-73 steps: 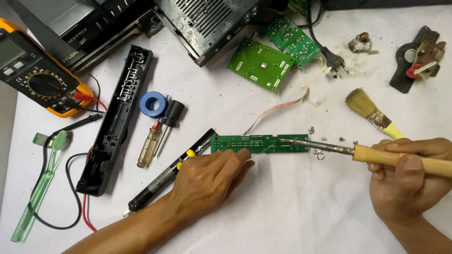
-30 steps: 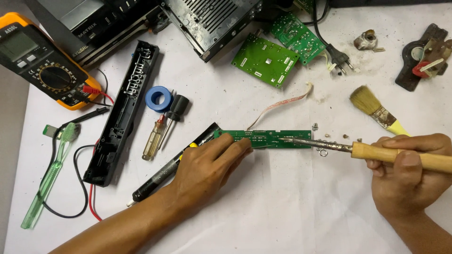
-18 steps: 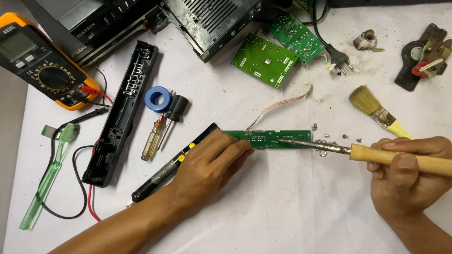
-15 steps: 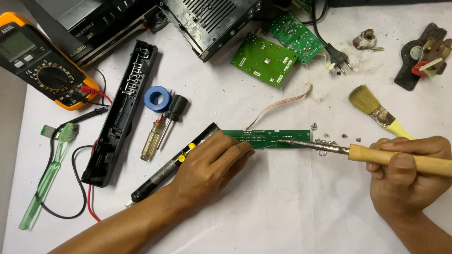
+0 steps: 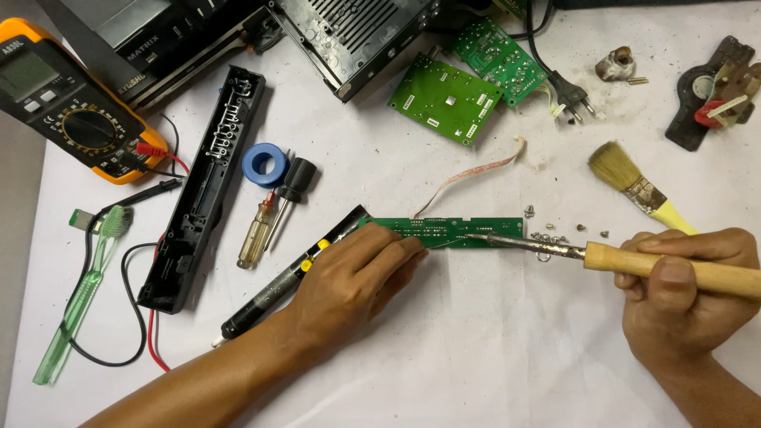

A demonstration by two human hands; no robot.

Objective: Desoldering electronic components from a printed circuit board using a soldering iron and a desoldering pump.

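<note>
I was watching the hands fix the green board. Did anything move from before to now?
Hardly anything. The right hand keeps holding the soldering iron, tip on the long green board. The left hand still presses the board down. Nothing was picked up or let go, and the tools lie as before.

White table (image 5: pixel 476 364) — a narrow green circuit board (image 5: pixel 444 231) lies mid-surface; left of it a desoldering pump (image 5: pixel 285 277), screwdriver (image 5: pixel 258 234) and blue tape roll (image 5: pixel 264 164); right, a paintbrush (image 5: pixel 638 189) — loose screws (image 5: pixel 555 234) beside
</note>
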